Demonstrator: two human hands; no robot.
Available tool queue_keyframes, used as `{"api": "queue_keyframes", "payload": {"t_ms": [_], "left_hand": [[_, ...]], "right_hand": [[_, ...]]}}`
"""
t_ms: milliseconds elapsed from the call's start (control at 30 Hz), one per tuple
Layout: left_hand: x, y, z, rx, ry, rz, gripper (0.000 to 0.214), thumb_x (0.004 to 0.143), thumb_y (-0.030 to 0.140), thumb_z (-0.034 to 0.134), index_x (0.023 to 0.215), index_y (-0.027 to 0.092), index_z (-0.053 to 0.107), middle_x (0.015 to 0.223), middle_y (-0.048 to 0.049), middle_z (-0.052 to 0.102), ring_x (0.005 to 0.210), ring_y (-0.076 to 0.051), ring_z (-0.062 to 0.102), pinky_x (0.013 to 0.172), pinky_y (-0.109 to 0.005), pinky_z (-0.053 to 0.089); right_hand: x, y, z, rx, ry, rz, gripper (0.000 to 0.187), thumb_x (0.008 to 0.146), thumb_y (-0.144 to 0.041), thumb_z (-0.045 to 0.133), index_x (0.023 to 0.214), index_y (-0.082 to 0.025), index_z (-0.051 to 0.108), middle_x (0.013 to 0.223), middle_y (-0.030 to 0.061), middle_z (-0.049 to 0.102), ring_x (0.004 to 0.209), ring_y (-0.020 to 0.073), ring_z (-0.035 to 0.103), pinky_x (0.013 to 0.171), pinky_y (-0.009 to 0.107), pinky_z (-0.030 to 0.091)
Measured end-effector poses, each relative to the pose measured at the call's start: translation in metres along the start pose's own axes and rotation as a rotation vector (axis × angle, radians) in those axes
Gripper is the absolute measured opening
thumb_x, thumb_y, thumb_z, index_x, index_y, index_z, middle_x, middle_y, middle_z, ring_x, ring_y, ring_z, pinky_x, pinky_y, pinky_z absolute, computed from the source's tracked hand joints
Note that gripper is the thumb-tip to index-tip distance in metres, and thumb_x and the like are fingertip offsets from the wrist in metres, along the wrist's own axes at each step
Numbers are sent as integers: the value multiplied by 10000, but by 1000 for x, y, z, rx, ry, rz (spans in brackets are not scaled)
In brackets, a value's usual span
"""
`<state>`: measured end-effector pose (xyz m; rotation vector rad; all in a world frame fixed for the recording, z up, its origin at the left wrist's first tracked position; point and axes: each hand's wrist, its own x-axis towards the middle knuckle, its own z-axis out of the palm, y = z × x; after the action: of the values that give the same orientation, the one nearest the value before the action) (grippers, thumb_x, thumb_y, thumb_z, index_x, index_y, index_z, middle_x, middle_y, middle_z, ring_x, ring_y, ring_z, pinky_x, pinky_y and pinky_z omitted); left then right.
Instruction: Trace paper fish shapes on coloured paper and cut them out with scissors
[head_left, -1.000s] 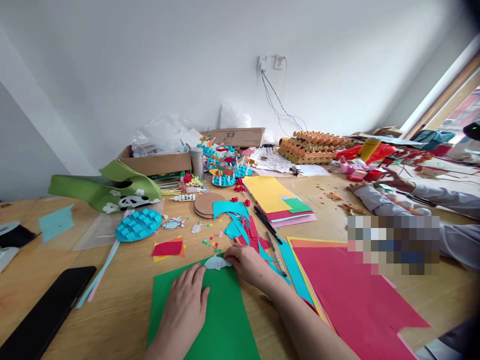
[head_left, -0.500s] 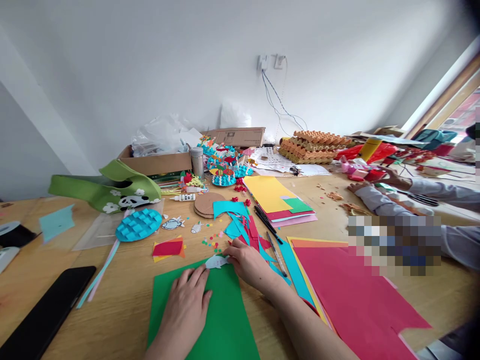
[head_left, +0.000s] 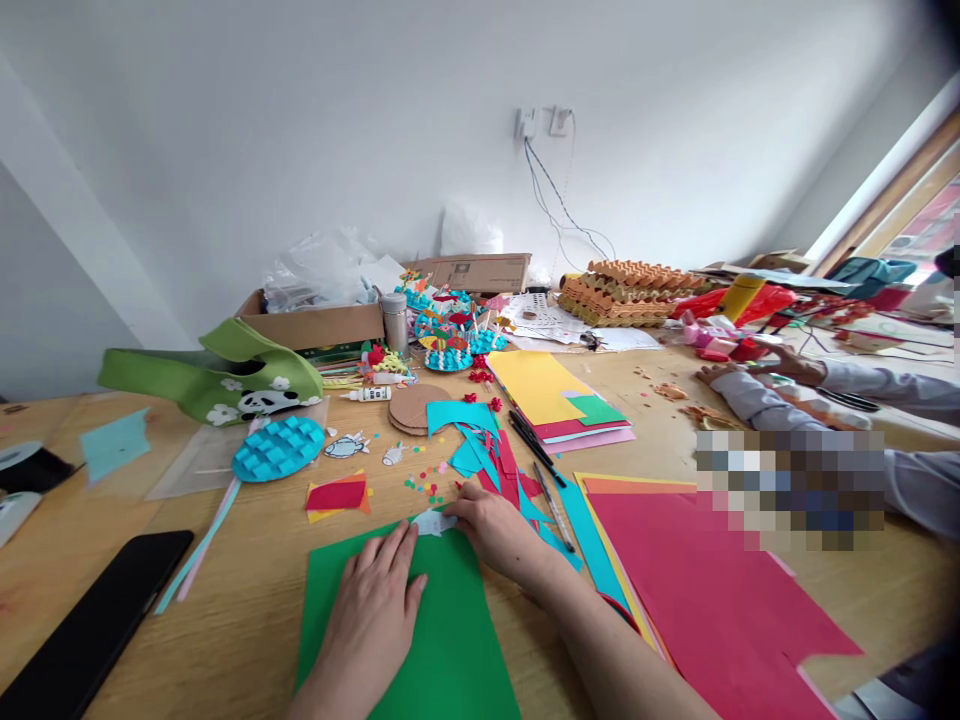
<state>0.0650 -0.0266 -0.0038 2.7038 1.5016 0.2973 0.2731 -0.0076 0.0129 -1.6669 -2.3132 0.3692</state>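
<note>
A green sheet of paper [head_left: 457,630] lies in front of me. Near its far edge is a small pale paper cutout [head_left: 430,522], seemingly fish-shaped, between my two hands. My left hand [head_left: 379,595] lies flat on the green sheet, its fingertips touching the cutout's left end. With fingers curled together, my right hand [head_left: 487,525] pinches the cutout's right end; the fingertips partly hide it. A red curved handle [head_left: 621,612] shows from under my right forearm.
Paper scraps [head_left: 480,455], a pen [head_left: 553,505] and red paper [head_left: 705,580] lie to the right. On the left are a phone [head_left: 97,620], a blue woven paper oval [head_left: 277,450] and a green felt bag [head_left: 225,375]. Another person's hands [head_left: 795,365] work at far right.
The cutout has turned slightly between my fingers. My hands have shifted only a little, staying at the far edge of the green sheet.
</note>
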Motion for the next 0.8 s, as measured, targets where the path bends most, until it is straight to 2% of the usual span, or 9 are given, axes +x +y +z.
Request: {"api": "queue_keyframes", "payload": {"t_ms": [133, 400, 633, 800], "left_hand": [[0, -1, 2, 7, 19, 8, 463, 928, 307, 412, 1366, 175, 477, 1340, -85, 568, 1150, -253, 536, 902, -392, 460], [1, 1, -2, 0, -4, 1, 383, 925, 296, 408, 1239, 192, 601, 1334, -88, 569, 1153, -272, 532, 904, -433, 464], [1, 1, -1, -5, -2, -16, 389, 921, 299, 410, 1251, 206, 595, 1331, -102, 566, 1158, -270, 527, 915, -428, 461], [0, 0, 0, -33, 21, -17, 398, 932, 322, 396, 1277, 237, 576, 1328, -96, 564, 1165, -273, 527, 938, -438, 459]], "right_hand": [[0, -1, -3, -15, -17, 0, 271, 896, -146, 480, 1037, -210, 703, 994, 78, 614, 916, 184, 627, 756, 234, 439], [0, 0, -3, -5, -5, -5, 255, 884, -142, 509, 1021, -223, 708, 986, 63, 617, 903, 175, 627, 725, 227, 429], [-1, 4, -14, 39, 117, 91, 228, 929, -158, 479, 978, -194, 699, 927, 52, 620, 828, 151, 617, 718, 220, 418], [-1, 4, -9, 23, 28, 20, 187, 861, -181, 592, 993, -228, 715, 984, 63, 622, 938, 193, 600, 758, 238, 431]]}}
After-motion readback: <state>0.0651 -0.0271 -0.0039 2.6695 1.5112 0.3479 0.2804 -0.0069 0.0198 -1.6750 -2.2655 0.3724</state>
